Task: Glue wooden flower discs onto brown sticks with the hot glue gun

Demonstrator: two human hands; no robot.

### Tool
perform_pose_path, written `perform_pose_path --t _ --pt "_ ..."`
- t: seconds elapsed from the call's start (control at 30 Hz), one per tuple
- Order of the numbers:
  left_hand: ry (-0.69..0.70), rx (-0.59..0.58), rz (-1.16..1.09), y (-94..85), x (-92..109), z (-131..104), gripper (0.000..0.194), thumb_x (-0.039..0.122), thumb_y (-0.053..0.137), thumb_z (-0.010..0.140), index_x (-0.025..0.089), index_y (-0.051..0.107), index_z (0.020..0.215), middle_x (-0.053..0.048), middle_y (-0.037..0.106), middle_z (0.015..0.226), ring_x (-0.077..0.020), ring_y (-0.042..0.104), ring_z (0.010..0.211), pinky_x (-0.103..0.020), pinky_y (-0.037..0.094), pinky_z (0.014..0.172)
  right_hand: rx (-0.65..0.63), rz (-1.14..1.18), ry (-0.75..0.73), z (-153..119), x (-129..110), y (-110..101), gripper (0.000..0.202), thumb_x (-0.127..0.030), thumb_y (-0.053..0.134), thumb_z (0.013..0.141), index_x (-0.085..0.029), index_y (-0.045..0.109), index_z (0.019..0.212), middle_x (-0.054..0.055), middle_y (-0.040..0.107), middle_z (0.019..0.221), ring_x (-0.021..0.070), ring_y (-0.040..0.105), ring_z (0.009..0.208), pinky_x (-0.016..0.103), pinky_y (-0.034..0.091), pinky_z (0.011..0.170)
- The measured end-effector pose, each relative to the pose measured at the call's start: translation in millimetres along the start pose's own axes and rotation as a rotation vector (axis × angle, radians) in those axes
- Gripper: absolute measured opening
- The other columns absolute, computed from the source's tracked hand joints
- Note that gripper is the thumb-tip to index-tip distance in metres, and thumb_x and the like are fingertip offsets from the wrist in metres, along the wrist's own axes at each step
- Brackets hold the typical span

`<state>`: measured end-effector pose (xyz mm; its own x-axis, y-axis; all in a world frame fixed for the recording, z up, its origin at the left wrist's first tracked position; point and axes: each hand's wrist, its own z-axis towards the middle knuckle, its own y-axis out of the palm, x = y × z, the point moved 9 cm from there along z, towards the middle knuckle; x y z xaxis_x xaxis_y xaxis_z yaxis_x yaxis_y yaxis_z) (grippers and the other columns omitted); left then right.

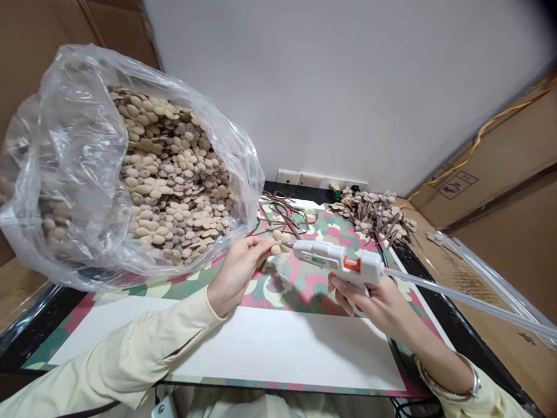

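Observation:
Between the thumb and fingers of my left hand (239,271) is a small beige flower piece (281,241), held over the patterned mat. My right hand (374,302) is wrapped round the handle of a white glue gun (322,255) with an orange part. The gun's nozzle points left and meets the flower's right side; whether it touches is too small to tell. A long clear glue stick (444,293) runs out of the gun's back to the right. Thin brown strips (285,213) lie just behind the flower.
A large clear plastic bag (82,168) full of beige flower pieces (183,186) stands at the left. Flowers with brown stems (378,215) are piled at the back right. More clear sticks (500,284) lie on cardboard at the right. A white sheet (278,348) covers the mat's front.

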<state>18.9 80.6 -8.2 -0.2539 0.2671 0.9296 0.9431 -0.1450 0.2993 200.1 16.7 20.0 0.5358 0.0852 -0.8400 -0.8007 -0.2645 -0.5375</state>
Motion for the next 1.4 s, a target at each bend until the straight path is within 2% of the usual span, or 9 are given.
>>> perform_pose_path --t 0.23,0.47,0.73,1.03,1.2,1.3,1.4 --pt "-0.02 -0.008 -0.024 -0.4 -2.2 -0.2 0.02 0.033 0.063 0.075 0.013 0.061 0.073 -0.002 0.061 0.07 -0.0087 0.052 0.057 -0.02 0.036 0.049 0.0 -0.04 0.021 0.0 0.4 -0.5 0.029 -0.038 0.041 0.088 -0.019 0.042 0.066 -0.002 0.045 0.058 0.0107 0.04 0.053 0.025 0.032 0.051" --pt "-0.009 -0.033 -0.123 0.9 -0.1 1.0 0.014 0.026 0.064 0.074 0.012 0.066 0.075 -0.004 0.066 0.078 -0.01 0.058 0.072 -0.019 0.042 0.064 0.014 -0.094 0.046 -2.9 6.1 -1.6 0.032 -0.042 0.04 0.088 -0.019 0.045 0.068 0.0 0.047 0.062 0.0111 0.04 0.055 0.025 0.033 0.051" --pt "-0.011 -0.041 -0.158 0.7 -0.3 3.0 0.014 0.024 0.062 0.077 0.011 0.067 0.074 -0.002 0.064 0.074 -0.0082 0.056 0.069 -0.017 0.042 0.063 -0.005 -0.139 0.076 -5.3 12.1 -1.1 0.033 -0.047 0.039 0.088 -0.019 0.047 0.072 0.0 0.051 0.066 0.012 0.044 0.057 0.024 0.034 0.053" --pt "-0.037 -0.075 -0.182 4.3 -0.4 1.5 0.012 0.021 0.061 0.078 0.012 0.068 0.08 -0.003 0.065 0.078 -0.009 0.058 0.074 -0.017 0.045 0.07 -0.003 -0.156 0.055 -4.8 9.6 -0.2 0.034 -0.046 0.036 0.089 -0.019 0.045 0.072 0.001 0.049 0.066 0.0122 0.041 0.057 0.025 0.033 0.052" --pt "-0.046 -0.086 -0.199 3.7 1.7 1.6 0.011 0.018 0.06 0.078 0.013 0.069 0.079 -0.004 0.066 0.08 -0.0094 0.059 0.075 -0.017 0.047 0.074 0.059 -0.182 0.058 -0.5 9.7 -10.1 0.037 -0.045 0.037 0.089 -0.019 0.042 0.064 -0.001 0.047 0.058 0.0116 0.041 0.053 0.025 0.032 0.051" --pt "-0.034 -0.05 -0.168 -1.4 5.4 2.6 0.012 0.019 0.06 0.078 0.012 0.069 0.075 -0.004 0.067 0.076 -0.0099 0.059 0.074 -0.016 0.048 0.072 0.088 -0.177 0.009 0.5 5.2 -18.6 0.038 -0.041 0.037 0.09 -0.018 0.043 0.06 -0.001 0.047 0.052 0.012 0.043 0.051 0.026 0.034 0.052" --pt "0.002 -0.05 -0.183 -4.3 11.0 3.2 0.011 0.017 0.06 0.077 0.011 0.069 0.074 -0.005 0.067 0.078 -0.0115 0.06 0.079 -0.018 0.047 0.078 0.073 -0.212 -0.045 -1.3 2.0 -26.0 0.035 -0.038 0.038 0.09 -0.018 0.048 0.063 -0.001 0.05 0.052 0.0126 0.046 0.051 0.026 0.037 0.054"
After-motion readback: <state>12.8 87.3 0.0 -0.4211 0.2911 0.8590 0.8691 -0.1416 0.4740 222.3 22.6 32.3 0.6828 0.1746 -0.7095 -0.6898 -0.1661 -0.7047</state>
